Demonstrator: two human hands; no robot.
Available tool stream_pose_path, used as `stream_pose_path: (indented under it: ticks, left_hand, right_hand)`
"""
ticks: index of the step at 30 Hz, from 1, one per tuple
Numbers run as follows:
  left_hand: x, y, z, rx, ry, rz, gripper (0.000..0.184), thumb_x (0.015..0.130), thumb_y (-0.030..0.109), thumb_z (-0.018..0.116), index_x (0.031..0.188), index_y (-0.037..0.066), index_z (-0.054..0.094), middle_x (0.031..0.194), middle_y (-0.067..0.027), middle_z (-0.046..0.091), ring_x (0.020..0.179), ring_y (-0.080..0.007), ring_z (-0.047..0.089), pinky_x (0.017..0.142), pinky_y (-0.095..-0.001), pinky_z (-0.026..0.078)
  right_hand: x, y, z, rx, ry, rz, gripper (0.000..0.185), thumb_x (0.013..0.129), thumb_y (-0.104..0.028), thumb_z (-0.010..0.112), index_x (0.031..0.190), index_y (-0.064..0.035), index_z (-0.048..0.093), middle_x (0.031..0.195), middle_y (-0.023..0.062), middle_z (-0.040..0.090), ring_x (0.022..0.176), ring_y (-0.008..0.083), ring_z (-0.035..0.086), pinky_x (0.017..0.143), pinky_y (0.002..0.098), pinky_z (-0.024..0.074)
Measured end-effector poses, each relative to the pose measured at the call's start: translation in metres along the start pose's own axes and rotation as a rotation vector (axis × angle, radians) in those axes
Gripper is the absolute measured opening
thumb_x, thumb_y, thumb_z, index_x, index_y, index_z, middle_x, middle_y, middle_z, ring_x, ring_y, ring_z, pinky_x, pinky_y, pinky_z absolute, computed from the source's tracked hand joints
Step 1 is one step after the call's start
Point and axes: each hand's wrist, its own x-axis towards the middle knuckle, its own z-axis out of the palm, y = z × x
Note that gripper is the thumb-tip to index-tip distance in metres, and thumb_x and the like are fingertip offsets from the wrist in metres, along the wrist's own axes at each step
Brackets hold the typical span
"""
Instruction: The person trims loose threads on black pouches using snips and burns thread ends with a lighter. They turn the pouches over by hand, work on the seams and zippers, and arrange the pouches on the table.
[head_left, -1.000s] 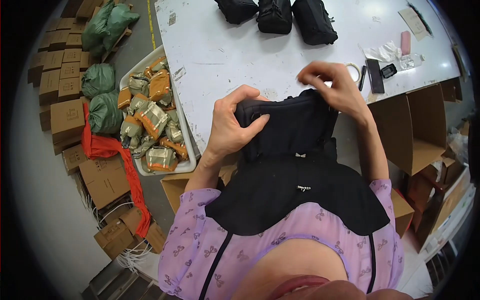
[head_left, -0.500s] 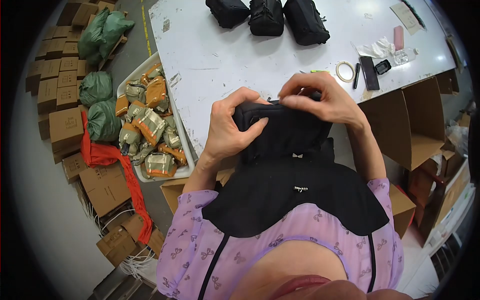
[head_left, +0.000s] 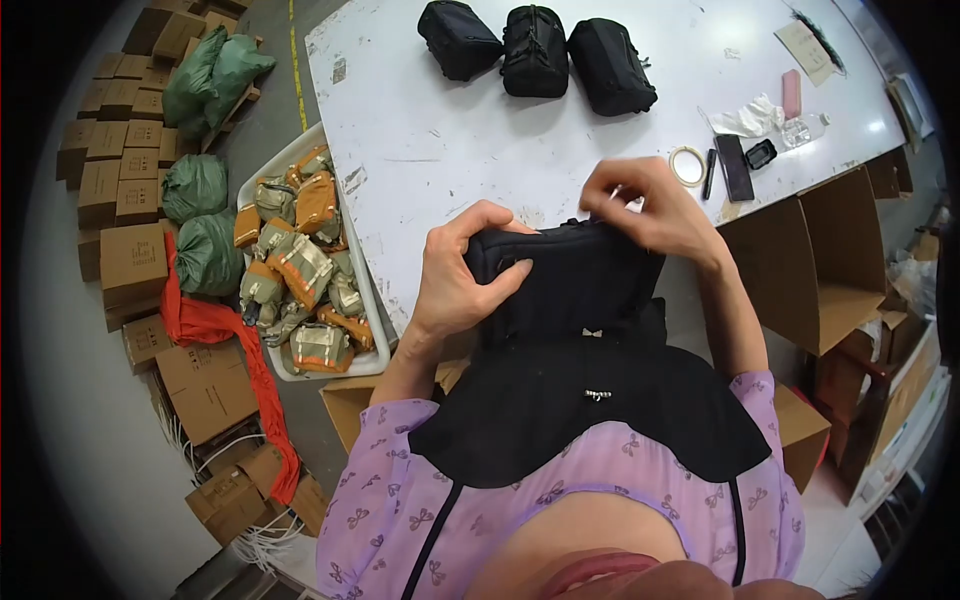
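Note:
A black fabric bag is held against the front of the body, close to the table's near edge. My left hand grips its left end, with the thumb on the near face and the fingers curled over the top edge. At the bag's upper right corner is my right hand, its fingers bent toward the thumb in a pinch. What lies between those fingertips is too small and blurred to make out. Three similar black bags, including the middle one, stand at the far side of the white table.
To the left, a white bin holds several olive-and-orange bags. Cardboard boxes and green sacks stand beyond it. A tape roll, marker, phone and plastic bottle lie on the right. An open carton adjoins the table.
My right hand has lifted slightly off the bag's top edge and shifted right. My left hand keeps its grip. The whole view has tilted a little, so the table appears lower.

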Motion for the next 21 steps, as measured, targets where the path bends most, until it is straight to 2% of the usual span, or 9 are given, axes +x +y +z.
stream_pose_path:
  ticks: [4,6,8,9,12,14,15,16,21]
  left_hand:
    - [-0.001,-0.002,0.001,0.002,0.048,-0.035,0.037,0.07,-0.002,0.072,0.103,-0.002,0.053,0.09,-0.0114,0.071,0.082,-0.012,0.066,0.076,-0.0243,0.052]
    - [0.005,-0.002,0.003,0.034,0.08,0.002,0.041,0.07,0.001,0.072,0.105,-0.002,0.052,0.088,-0.0116,0.071,0.079,-0.0127,0.066,0.075,-0.0246,0.052]
    - [0.01,0.001,0.003,0.084,0.106,0.103,0.046,0.069,0.001,0.073,0.109,-0.002,0.05,0.087,-0.0117,0.071,0.079,-0.0124,0.066,0.074,-0.0242,0.052]
    - [0.004,-0.006,-0.001,0.043,0.133,-0.055,0.051,0.069,0.002,0.074,0.112,-0.003,0.047,0.086,-0.0111,0.07,0.079,-0.0118,0.065,0.073,-0.0237,0.052]
    - [-0.002,-0.014,-0.007,-0.072,0.138,-0.133,0.052,0.069,0.001,0.074,0.112,-0.004,0.045,0.085,-0.0103,0.069,0.079,-0.0114,0.064,0.072,-0.0233,0.052]
    - [-0.005,-0.013,-0.01,-0.17,0.177,-0.141,0.05,0.071,-0.002,0.074,0.111,-0.004,0.045,0.087,-0.0098,0.069,0.08,-0.0117,0.064,0.072,-0.023,0.051]
    - [-0.006,-0.017,-0.012,-0.227,0.199,-0.134,0.05,0.071,-0.002,0.074,0.111,-0.003,0.045,0.088,-0.0102,0.068,0.08,-0.0119,0.064,0.073,-0.0231,0.051]
    - [-0.005,-0.019,-0.013,-0.284,0.216,-0.125,0.05,0.071,-0.003,0.074,0.112,-0.003,0.045,0.089,-0.0105,0.068,0.081,-0.0121,0.064,0.073,-0.0232,0.051]
    - [-0.003,-0.019,-0.016,-0.395,0.17,-0.068,0.05,0.072,-0.004,0.072,0.114,0.001,0.046,0.094,-0.0137,0.068,0.084,-0.0144,0.065,0.078,-0.025,0.052]
  right_hand:
    - [0.003,-0.016,0.013,-0.15,0.536,-0.116,0.028,0.091,-0.012,0.058,0.116,-0.0002,0.061,0.113,0.0122,0.066,0.106,0.0216,0.063,0.087,0.0331,0.0508]
    - [-0.003,-0.046,0.033,-0.209,0.488,-0.434,0.046,0.086,-0.018,0.068,0.129,-0.0068,0.055,0.131,0.0125,0.056,0.12,0.0304,0.055,0.099,0.0443,0.0445]
    - [-0.011,-0.045,0.053,-0.497,0.082,-0.558,0.061,0.082,-0.027,0.072,0.135,-0.0066,0.05,0.141,0.0107,0.048,0.129,0.0294,0.047,0.107,0.0543,0.0331]
    - [-0.011,-0.031,0.063,-0.487,0.005,-0.511,0.066,0.08,-0.035,0.072,0.136,-0.008,0.05,0.14,0.0094,0.049,0.13,0.0278,0.047,0.109,0.0597,0.0272]
    - [-0.023,0.037,0.025,-0.645,0.242,-0.266,0.029,0.089,-0.02,0.063,0.114,-0.0048,0.065,0.117,0.0129,0.064,0.119,0.0309,0.056,0.108,0.0548,0.0308]
    - [-0.03,0.037,-0.001,0.001,0.601,-0.065,0.023,0.097,-0.015,0.054,0.104,0.0029,0.067,0.107,0.0147,0.068,0.1,0.0233,0.065,0.093,0.0319,0.0463]
    - [-0.036,0.041,-0.011,0.102,0.682,0.049,0.023,0.098,-0.014,0.054,0.099,0.0034,0.069,0.102,0.0112,0.07,0.093,0.0153,0.064,0.084,0.0252,0.0482]
    - [-0.043,0.054,-0.017,0.265,0.683,0.179,0.031,0.102,-0.021,0.049,0.094,0.0036,0.066,0.112,0.0111,0.067,0.099,0.0153,0.061,0.092,0.0279,0.0445]
    - [-0.051,0.05,0.009,0.542,0.397,0.102,0.031,0.095,-0.011,0.059,0.124,-0.0018,0.053,0.123,0.0089,0.061,0.109,0.0152,0.057,0.095,0.0292,0.0441]
